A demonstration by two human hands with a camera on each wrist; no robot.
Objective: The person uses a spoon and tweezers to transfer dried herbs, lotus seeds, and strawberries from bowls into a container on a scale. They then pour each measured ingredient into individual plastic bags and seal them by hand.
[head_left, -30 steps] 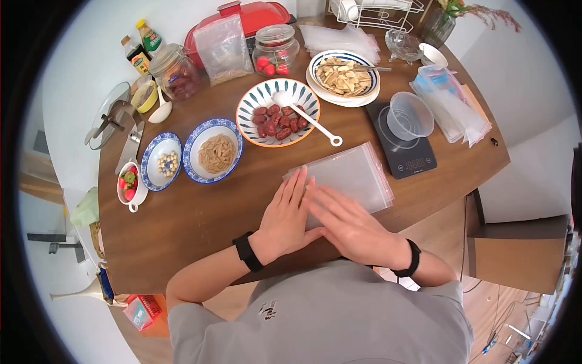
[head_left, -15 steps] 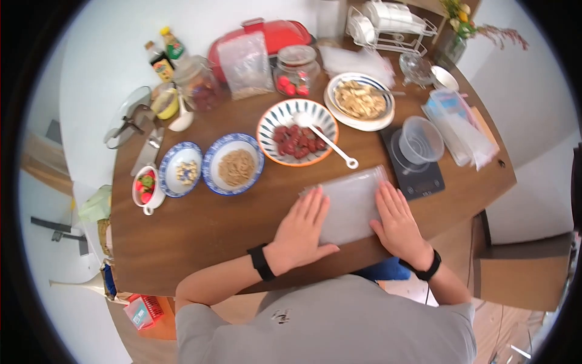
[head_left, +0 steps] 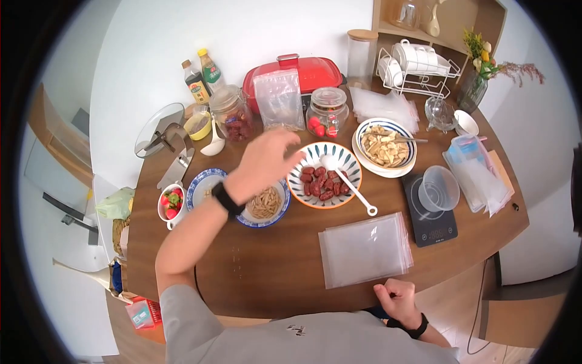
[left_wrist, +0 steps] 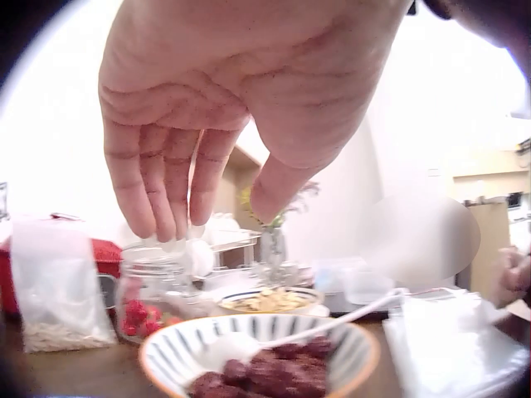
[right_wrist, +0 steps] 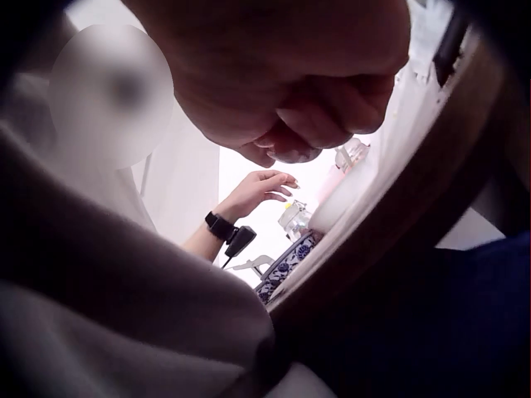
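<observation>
My left hand (head_left: 264, 161) is raised over the blue-rimmed bowls, beside the striped bowl (head_left: 357, 176) of red dates (head_left: 318, 185). Its fingers (left_wrist: 170, 191) hang down apart from the thumb, with nothing between them. Beyond it stands a zip bag (head_left: 277, 100) with pale pieces at the bottom, next to a glass jar (head_left: 327, 109) with red items inside. A white spoon (head_left: 357, 195) rests in the dates. At the table's front edge, my right hand (head_left: 400, 301) is curled into a fist, and nothing shows in it. Just beyond lies a stack of clear plastic bags (head_left: 364, 252).
A black kitchen scale (head_left: 435, 233) bears a clear plastic tub (head_left: 439, 188). Behind are a bowl of dried slices (head_left: 383, 148), a red electric cooker (head_left: 315, 76) and a cup rack (head_left: 418, 70). A strawberry dish (head_left: 171, 203), knife (head_left: 174, 171) and glass lid (head_left: 159, 128) are at left.
Both hands lay flat on the plastic bags and have left them. My left hand rose and went forward over the bowls; my right drew back to the table edge and curled. The head view tilted up.
</observation>
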